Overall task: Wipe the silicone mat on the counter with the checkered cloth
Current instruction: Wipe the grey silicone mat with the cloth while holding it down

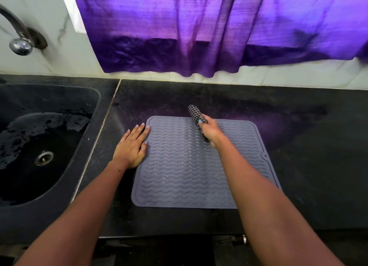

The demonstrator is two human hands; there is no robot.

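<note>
Hands are both out over a dark counter (pixel 298 166). The right hand (pixel 210 130) has its fingers curled tight around the checkered cloth (pixel 196 116). The cloth is rolled up like a stick. One end pokes out past the fingers, away from the person, and a short bit shows under the hand near the wrist. This hand is over the far part of the silicone mat (pixel 189 176). You cannot tell if the cloth is touching the mat. The left hand (pixel 132 146) is flat and wide, with the fingers straight and close together. It lies palm down on the counter at the mat's left edge. Its thumb and one fingertip touch the rim of the mat. The mat is gray with wavy lines all over it. It lies flat on the counter, under the right arm and just to the right of the left hand. Left of the left hand, well apart, is a dark sink (pixel 23 196) with a round drain (pixel 44 158) in it. A shiny tap (pixel 19 38) sticks out from the white wall above the sink. Far past both hands, a purple curtain (pixel 199 36) hangs down the wall.
</note>
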